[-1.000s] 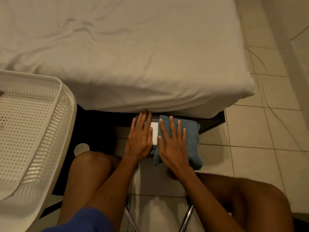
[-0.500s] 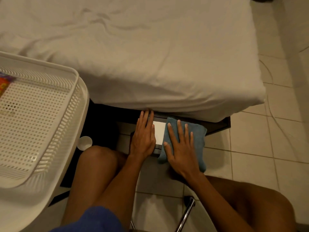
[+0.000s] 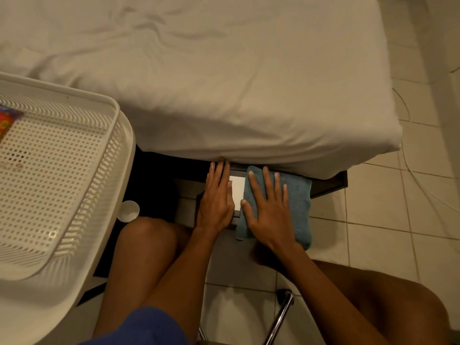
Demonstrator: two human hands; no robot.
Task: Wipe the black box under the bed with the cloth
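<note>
Pale floor tiles (image 3: 373, 220) run up to a bed (image 3: 224, 95) with a white sheet. The black box (image 3: 235, 218) lies on the floor at the bed's edge, partly tucked beneath it and directly under both hands. The left hand (image 3: 217, 202) rests flat on it with straight fingers, the fingertips reaching the hanging sheet. Just to its right, the right hand (image 3: 270, 210) presses with fingers spread and straight on the folded blue cloth (image 3: 298, 202), and a white label (image 3: 237, 192) shows between the two hands. For a good wipe, the left hand should bear down so the box cannot slide. The cloth should sweep under an even palm toward that hand, which then lifts so the cloth can cover what it hides.
</note>
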